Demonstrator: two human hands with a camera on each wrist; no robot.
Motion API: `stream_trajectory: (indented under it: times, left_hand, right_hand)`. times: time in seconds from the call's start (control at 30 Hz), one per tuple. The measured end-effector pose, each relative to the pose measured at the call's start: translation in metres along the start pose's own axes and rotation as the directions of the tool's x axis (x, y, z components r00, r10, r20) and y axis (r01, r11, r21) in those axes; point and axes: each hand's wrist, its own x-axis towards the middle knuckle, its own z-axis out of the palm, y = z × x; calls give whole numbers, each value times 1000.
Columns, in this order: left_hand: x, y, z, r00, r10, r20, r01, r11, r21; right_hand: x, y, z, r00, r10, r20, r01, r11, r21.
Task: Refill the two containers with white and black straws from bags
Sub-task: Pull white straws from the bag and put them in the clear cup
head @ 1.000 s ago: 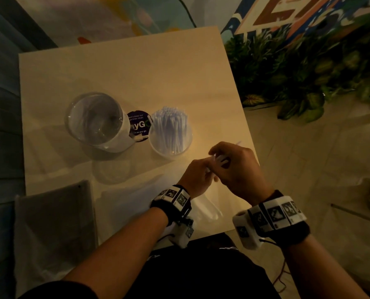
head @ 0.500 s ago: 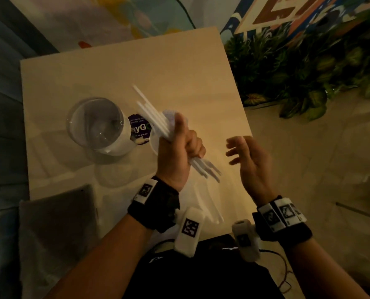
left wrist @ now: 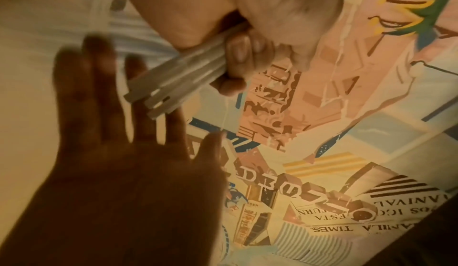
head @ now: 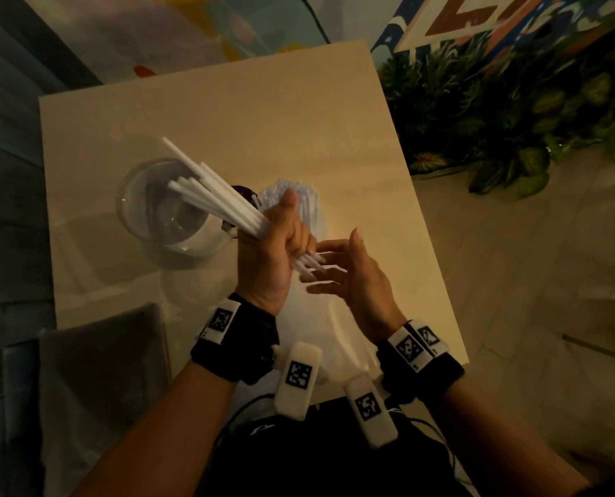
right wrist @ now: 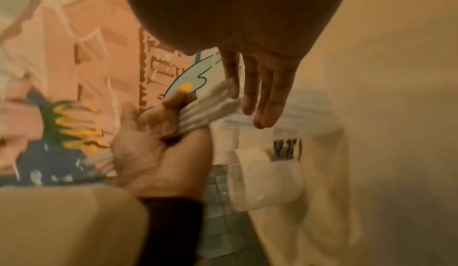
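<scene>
My left hand (head: 273, 252) grips a bundle of white straws (head: 212, 188) in its fist, held above the table and slanting up to the left. The bundle's lower ends (left wrist: 158, 97) stick out below the fist. My right hand (head: 349, 270) is open with straight fingers (right wrist: 260, 97) laid against those lower ends. An empty clear container (head: 162, 206) stands on the table at the left. Beside it a second container (head: 309, 206) is packed with white straws, partly hidden by my left hand. A clear bag of white straws (head: 320, 317) lies under my wrists.
A round purple coaster (head: 243, 191) lies between the two containers. A dark grey bag (head: 98, 389) lies at the table's near left corner. Green plants (head: 513, 113) stand right of the table (head: 227, 113), with tiled floor beyond the right edge.
My left hand has lifted a bundle of white straws out of the bag and raised it. My right hand let go, opened, and now rests against the bundle's lower ends.
</scene>
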Motion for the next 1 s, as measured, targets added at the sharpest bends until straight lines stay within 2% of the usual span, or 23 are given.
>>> stream_trajectory:
  times: [0.07,0.17,0.27,0.37,0.47,0.63,0.77,0.87,0.93,1.0]
  left_hand:
    - [11,8,-6,997,76,-20,-74,993,96]
    - [31,7,-17,991,112,-67,-90,958,273]
    - [47,-3,-26,987,119,-106,-62,900,430]
    - [52,-15,-31,988,90,-127,-17,873,487]
    - [52,-17,-36,991,115,-69,-56,820,570]
    - [50,-3,-38,987,159,-25,-117,813,571]
    - [39,28,-38,950,312,-27,-253,814,523]
    - [12,39,-54,916,399,-52,-292,749,595]
    - [-16,25,-76,940,341,-8,-234,661,714]
    - [-44,-9,-109,975,206,88,-178,477,860]
  right_hand:
    - [1,0,-15,998,-59,-34,54,989,-136]
    - [1,4,-40,990,-122,-64,95,941,-324]
    - [0,11,-59,985,-131,-111,81,923,-375]
    - [-2,18,-70,982,-112,-152,46,921,-387]
    - [-1,30,-75,978,-120,-172,27,886,-464]
    - [16,63,-81,987,-82,-141,-39,725,-687]
    - [30,83,-77,999,3,-36,-31,562,-827]
    - [41,95,-72,995,97,-20,-65,493,-868]
    - [45,97,-65,992,129,-6,-69,491,-868]
    - [47,96,-59,989,150,20,-51,453,-890]
